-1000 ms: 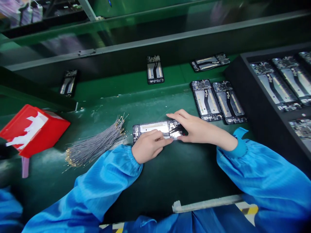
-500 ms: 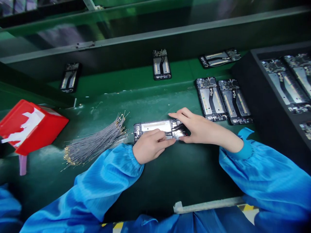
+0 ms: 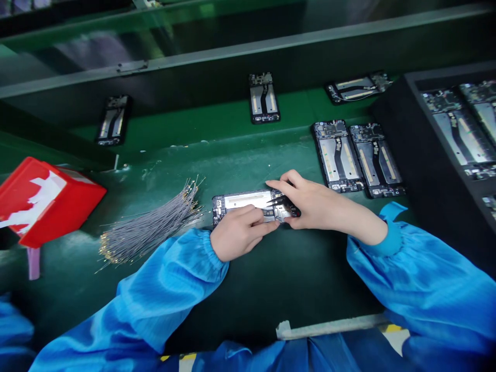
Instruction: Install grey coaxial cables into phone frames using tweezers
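An opened phone (image 3: 248, 199) lies sideways in front of me, its silver plate and circuit boards facing up. My left hand (image 3: 241, 233) is closed over its lower edge, fingers curled and the index fingertip at the board on the right. Around the phone's right end, my right hand (image 3: 304, 202) has its thumb at the near edge and its index finger reaching over the far edge. Dark, pointed tweezers (image 3: 279, 201) show between that thumb and finger, over the board. My right palm hides part of the phone's end.
A bundle of thin grey cables (image 3: 151, 230) with gold ends lies left, beside a red bin (image 3: 62, 201). Two opened phones (image 3: 337, 157) lie at right, and several more along the back ledge (image 3: 217, 124). A black rack (image 3: 418, 139) with phones stands far right.
The tweezers' tips have shifted slightly over the board and now show apart. Both hands stay on the phone, and the view has moved a little.
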